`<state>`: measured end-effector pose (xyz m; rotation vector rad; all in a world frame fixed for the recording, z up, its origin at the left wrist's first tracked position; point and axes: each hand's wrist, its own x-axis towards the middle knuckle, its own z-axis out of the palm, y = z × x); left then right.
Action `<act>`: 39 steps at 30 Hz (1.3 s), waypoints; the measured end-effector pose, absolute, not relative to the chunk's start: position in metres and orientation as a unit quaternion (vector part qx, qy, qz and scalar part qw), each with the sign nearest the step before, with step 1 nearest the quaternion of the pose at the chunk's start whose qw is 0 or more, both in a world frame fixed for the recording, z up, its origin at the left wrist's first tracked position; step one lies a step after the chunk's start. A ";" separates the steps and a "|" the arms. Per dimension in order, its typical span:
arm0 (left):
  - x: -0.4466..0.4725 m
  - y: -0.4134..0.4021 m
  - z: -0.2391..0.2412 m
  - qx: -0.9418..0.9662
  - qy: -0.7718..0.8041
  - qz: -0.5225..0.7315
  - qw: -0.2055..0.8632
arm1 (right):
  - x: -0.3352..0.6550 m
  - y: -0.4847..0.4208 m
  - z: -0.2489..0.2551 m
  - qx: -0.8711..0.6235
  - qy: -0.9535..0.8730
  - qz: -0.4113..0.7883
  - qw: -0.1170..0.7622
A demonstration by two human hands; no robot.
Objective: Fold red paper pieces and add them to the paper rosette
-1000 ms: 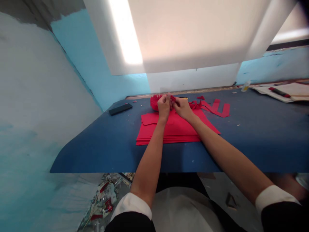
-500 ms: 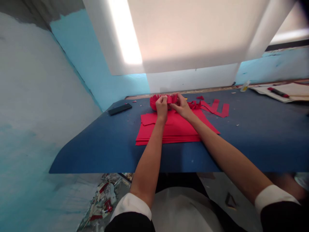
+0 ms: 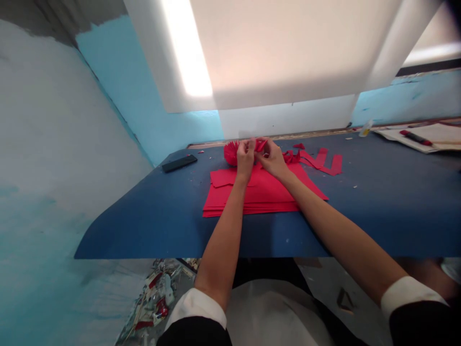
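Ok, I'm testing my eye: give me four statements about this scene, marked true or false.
1. The left hand and right hand hold a red paper piece between them. True.
2. The black rectangular object lies right of the red sheet stack. False: the black rectangular object lies left.
3. A small bottle is near the far edge of the table. True.
4. The spiky red paper bundle shows right of both hands. False: the spiky red paper bundle shows beside the left hand.

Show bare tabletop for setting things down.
Mostly bare: blue tabletop left of the red stack, nearer than the dark flat object; also right of the red strips. Crowded: around left hand and right hand, by the fringed piece.
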<state>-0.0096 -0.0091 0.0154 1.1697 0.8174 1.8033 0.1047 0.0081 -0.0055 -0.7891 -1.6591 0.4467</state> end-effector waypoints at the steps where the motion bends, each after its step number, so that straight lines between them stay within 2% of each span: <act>1: -0.009 -0.012 0.018 0.481 0.318 0.696 0.428 | 0.105 0.006 -0.004 -0.347 -0.709 0.182 0.586; 13: -0.014 0.009 0.003 0.416 0.329 0.682 0.504 | 0.104 0.006 -0.005 -0.351 -0.694 0.202 0.595; 23: -0.016 0.006 0.005 0.373 0.359 0.727 0.451 | 0.103 0.001 -0.001 -0.332 -0.700 0.174 0.608; 28: -0.016 0.001 0.007 0.427 0.334 0.734 0.409 | 0.105 -0.001 0.002 -0.325 -0.719 0.138 0.599; 32: -0.015 -0.003 0.010 0.464 0.334 0.701 0.426 | 0.107 -0.001 0.003 -0.343 -0.714 0.128 0.596; 39: -0.017 0.000 0.009 0.448 0.337 0.716 0.414 | 0.107 -0.003 0.005 -0.330 -0.724 0.107 0.597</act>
